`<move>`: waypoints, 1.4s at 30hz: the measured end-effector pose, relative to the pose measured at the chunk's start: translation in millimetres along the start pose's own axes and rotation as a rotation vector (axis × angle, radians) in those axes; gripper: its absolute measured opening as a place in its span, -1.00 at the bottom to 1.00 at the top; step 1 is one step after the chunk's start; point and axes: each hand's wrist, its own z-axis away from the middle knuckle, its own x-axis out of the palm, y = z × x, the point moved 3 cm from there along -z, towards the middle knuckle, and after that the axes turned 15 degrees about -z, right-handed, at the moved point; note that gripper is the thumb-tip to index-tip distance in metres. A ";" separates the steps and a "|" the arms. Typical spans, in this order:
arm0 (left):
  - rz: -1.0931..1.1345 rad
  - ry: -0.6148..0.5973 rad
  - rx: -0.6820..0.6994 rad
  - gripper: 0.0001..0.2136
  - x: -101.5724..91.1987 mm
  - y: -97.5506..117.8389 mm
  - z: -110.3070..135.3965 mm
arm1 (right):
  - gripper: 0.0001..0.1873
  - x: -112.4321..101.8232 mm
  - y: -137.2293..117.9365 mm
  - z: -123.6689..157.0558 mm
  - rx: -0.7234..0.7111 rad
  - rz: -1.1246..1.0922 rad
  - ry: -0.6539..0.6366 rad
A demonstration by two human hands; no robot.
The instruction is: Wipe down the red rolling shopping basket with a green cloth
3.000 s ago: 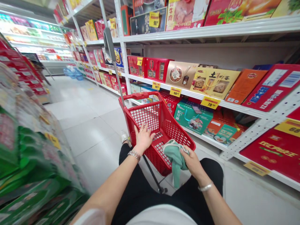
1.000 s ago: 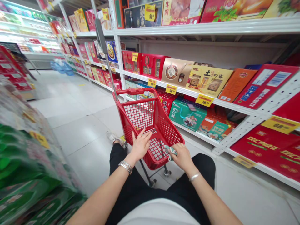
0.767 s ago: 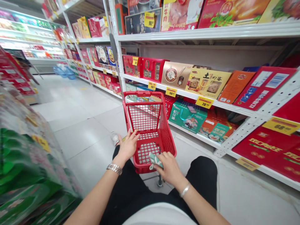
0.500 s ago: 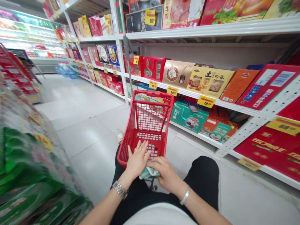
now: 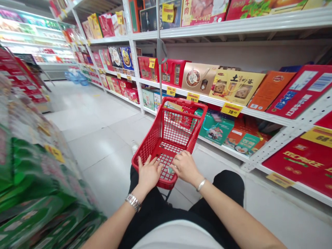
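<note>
A red plastic mesh shopping basket on a wheeled cart (image 5: 178,128) stands right in front of me, its far rim towards the shelves. My left hand (image 5: 149,174) lies flat on the near part of the basket, fingers spread, holding nothing I can see. My right hand (image 5: 184,167) rests beside it on the basket's near rim. A scrap of green cloth (image 5: 170,169) shows under its fingers, and the rest of the cloth is hidden by the hand. A thin metal pole (image 5: 158,62) with a grey clip rises from the basket.
White metal shelves (image 5: 207,100) full of boxed gift sets with yellow price tags (image 5: 231,109) line the right side. Blurred green and red stacked goods (image 5: 28,173) crowd the left. A tiled aisle floor (image 5: 98,145) runs ahead, with blue water bottles (image 5: 75,77) far off.
The basket's far end has swung to the right. The green cloth, once hanging long from my right hand, is now almost wholly hidden under it. Both hands sit closer together.
</note>
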 end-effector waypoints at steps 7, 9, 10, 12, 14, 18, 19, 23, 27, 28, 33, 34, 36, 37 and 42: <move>0.054 -0.003 0.052 -0.65 6.2 7.7 -8.8 | -0.78 -40.9 89.7 -7.7 0.108 -0.019 0.178; 0.067 -0.004 0.058 -0.65 9.9 10.6 -13.7 | -0.78 -48.9 110.6 -10.1 0.132 -0.022 0.218; 0.074 -0.003 0.064 -0.65 11.9 11.2 -16.8 | -0.78 -50.8 117.1 -11.9 0.141 -0.018 0.222; 0.093 -0.009 0.086 -0.66 16.2 9.0 -24.7 | -0.78 -50.2 121.6 -16.4 0.159 0.017 0.202; 0.117 -0.027 0.116 -0.67 20.4 0.6 -35.6 | -0.77 -45.2 116.3 -21.6 0.184 0.077 0.165; 0.161 -0.078 0.147 -0.69 26.1 -30.7 -63.5 | -0.74 -29.3 86.1 -31.3 0.228 0.132 0.135; 0.165 -0.085 0.123 -0.70 26.6 -38.6 -69.5 | -0.73 -24.9 76.5 -32.9 0.236 0.134 0.141; 0.145 -0.078 -0.046 -0.66 26.4 -47.5 -73.5 | -0.73 -5.3 41.5 -33.1 0.236 0.096 0.172; 0.117 0.013 -0.061 -0.55 25.8 -19.5 -48.4 | -0.64 10.0 21.3 -23.0 0.118 0.020 0.172; 0.089 0.051 -0.046 -0.54 24.9 -13.9 -42.8 | -0.59 11.3 20.1 -19.4 0.098 0.018 0.164; 0.054 0.038 -0.007 -0.54 24.0 -21.8 -42.7 | -0.54 -6.1 37.9 -5.6 0.123 0.062 0.141; 0.066 0.023 -0.013 -0.54 24.6 -27.4 -45.9 | -0.55 -13.9 44.1 -4.1 0.133 0.075 0.150; 0.083 0.022 -0.032 -0.55 25.4 -36.6 -51.7 | -0.60 -31.7 57.1 -0.8 0.153 0.115 0.173; 0.090 0.027 -0.037 -0.55 25.6 -39.4 -53.8 | -0.62 -41.0 63.3 1.6 0.163 0.143 0.184; 0.122 0.003 -0.048 -0.55 23.8 -37.2 -58.1 | -0.65 -88.5 92.6 27.6 0.197 0.314 0.230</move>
